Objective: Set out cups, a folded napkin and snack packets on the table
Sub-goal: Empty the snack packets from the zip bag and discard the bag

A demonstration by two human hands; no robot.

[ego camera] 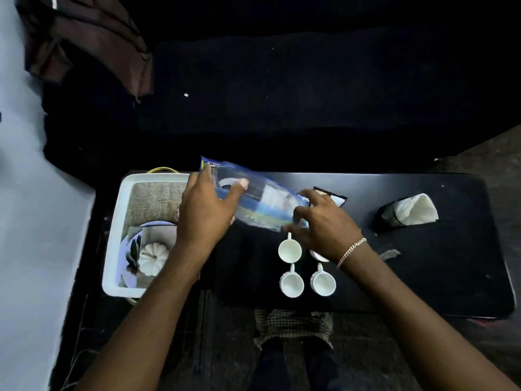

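Black counter (423,277) seen from above. At its left end stands a white tray (112,235) lined with a printed mat showing a white pumpkin; a yellow cord shows behind its far rim. At far right sits a dark holder with a folded white napkin (417,211). Near centre stand white cups (291,282) in two rows, handles pointing far; the right hand (324,221) covers most of the fourth cup. A blue snack packet (253,198), motion-blurred, lies slanted above the counter between the hands. The left hand (208,210) grips its left end, thumb on top; the right hand, fingers curled, holds its right end. A dark packet (337,197) lies partly hidden behind the right hand.
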